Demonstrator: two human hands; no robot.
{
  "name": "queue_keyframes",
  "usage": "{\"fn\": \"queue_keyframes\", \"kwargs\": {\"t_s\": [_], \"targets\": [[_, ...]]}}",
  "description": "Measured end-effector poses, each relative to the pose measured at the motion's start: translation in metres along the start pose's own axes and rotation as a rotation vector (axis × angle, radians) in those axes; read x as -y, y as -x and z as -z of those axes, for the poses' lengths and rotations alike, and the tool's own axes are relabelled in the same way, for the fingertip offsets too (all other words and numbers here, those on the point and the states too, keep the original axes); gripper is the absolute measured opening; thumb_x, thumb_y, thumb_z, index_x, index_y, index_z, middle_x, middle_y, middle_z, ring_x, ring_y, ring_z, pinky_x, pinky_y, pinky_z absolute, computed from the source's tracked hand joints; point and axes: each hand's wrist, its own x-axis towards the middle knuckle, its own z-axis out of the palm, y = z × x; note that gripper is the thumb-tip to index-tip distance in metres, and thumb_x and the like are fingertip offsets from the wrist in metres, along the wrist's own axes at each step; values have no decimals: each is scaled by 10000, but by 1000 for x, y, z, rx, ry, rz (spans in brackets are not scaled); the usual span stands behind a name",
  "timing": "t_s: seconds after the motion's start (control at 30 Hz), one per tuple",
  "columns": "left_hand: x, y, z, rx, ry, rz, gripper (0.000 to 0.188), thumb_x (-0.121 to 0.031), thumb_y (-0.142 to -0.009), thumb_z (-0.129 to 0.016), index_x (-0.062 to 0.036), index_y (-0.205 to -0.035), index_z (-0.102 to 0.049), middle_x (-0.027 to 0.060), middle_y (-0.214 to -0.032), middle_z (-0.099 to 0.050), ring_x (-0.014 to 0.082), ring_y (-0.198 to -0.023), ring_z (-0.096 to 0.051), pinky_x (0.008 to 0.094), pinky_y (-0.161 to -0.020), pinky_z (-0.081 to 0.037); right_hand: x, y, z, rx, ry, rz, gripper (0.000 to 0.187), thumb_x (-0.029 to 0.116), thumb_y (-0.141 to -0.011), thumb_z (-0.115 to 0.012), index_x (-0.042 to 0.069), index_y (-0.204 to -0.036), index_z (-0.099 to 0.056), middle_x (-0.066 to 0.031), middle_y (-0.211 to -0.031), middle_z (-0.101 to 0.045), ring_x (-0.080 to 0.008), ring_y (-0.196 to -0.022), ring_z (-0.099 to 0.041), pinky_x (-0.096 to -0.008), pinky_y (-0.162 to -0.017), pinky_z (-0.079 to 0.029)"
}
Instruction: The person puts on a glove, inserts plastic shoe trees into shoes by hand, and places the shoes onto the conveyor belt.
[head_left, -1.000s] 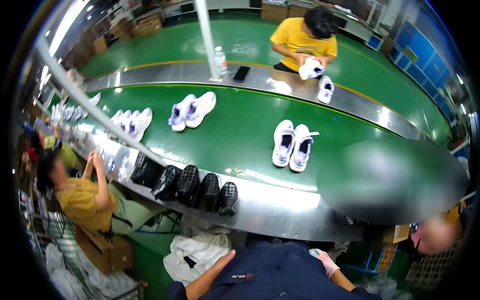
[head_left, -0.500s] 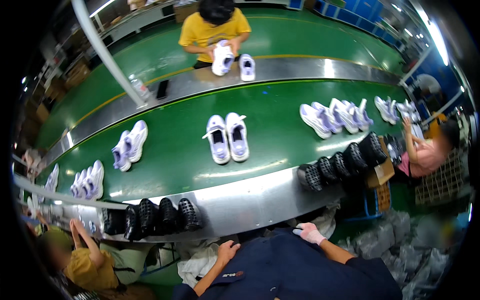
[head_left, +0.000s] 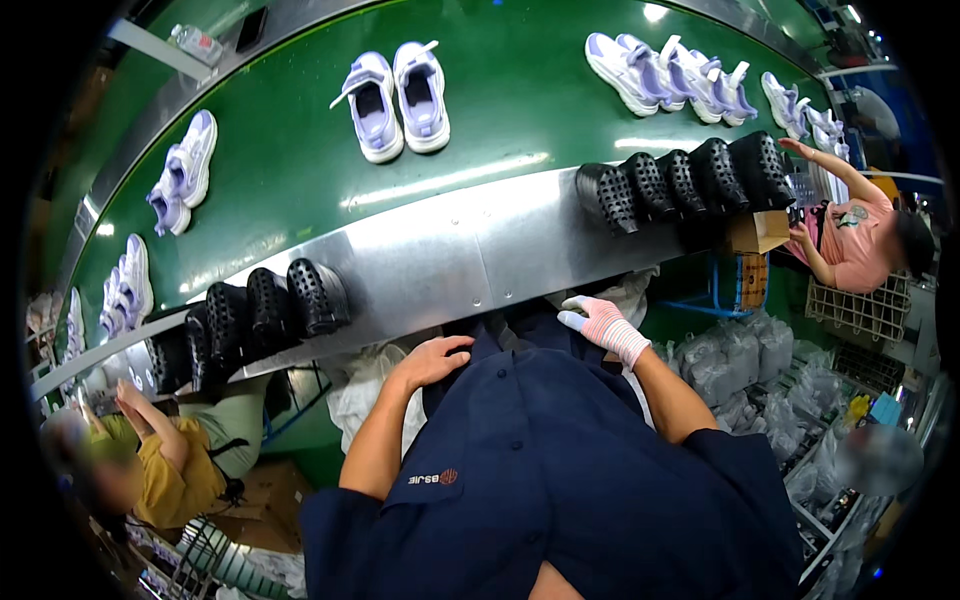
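My bare left hand (head_left: 437, 362) lies open against the dark blue work clothing at my lap, fingers stretched out. On the other side, my right hand (head_left: 607, 328), in a pink-and-white striped glove with grey-blue fingertips, also rests open there, below the metal table edge (head_left: 440, 255). Neither hand holds anything that I can see. Beyond them, a pair of white and lilac sneakers (head_left: 424, 105) stands on the green conveyor belt (head_left: 500, 120), straps loose. Black perforated shoe-shaped forms stand on the metal ledge in a left row (head_left: 318, 297) and a right row (head_left: 606, 198).
More sneakers lie on the belt at left (head_left: 185, 170) and right (head_left: 622, 75). A person in yellow (head_left: 180, 465) sits at lower left, one in pink (head_left: 862, 235) at right. An open cardboard box (head_left: 760, 230) and bagged grey items (head_left: 735, 355) are at right.
The view has tilted down, so the belt and shoes sit higher and the far worker is out of view. The right-hand worker's arm now reaches toward the belt. My hands stay at my lap.
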Motion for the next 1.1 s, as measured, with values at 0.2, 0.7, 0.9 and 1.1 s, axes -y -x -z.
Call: {"fn": "queue_keyframes", "kwargs": {"t_s": [0.2,0.7,0.9,1.1], "targets": [[-3,5,-9,48,-80,-275,576,-166,-911,-650,-199,-1474,-531,190,-1417,-556,384,-1336,-501,426,-1121,-418,30,-6,-30,268,277,75,690,565,-949,-589,40,-1397,-578,-220,-1376,-612,-370,-1290,-565,-410,-1097,-436],[-20,13,-19,-441,-291,37,225,-202,-831,-733,-70,-1006,-683,200,-903,-724,389,-924,-697,498,-808,-535,48,-21,-56,143,-41,116,299,290,-914,-715,31,-1062,-738,-184,-960,-746,-310,-884,-715,-390,-807,-543],[-36,101,-17,-589,-201,-46,267,-265,-887,-726,-53,-1031,-651,187,-950,-667,392,-902,-643,471,-783,-509,28,39,-35,-234,348,232,565,441,-890,-695,42,-1286,-633,-189,-1266,-630,-372,-1198,-572,-462,-1019,-484],[52,182,-62,-170,560,211,213,-171,-972,-661,30,-999,-724,78,-899,-742,151,-768,-677,317,-695,-545,-14,138,-15,13,234,-317,561,543,-934,-562,1,-989,-696,-285,-1058,-697,-436,-1047,-669,-467,-909,-527]]}}
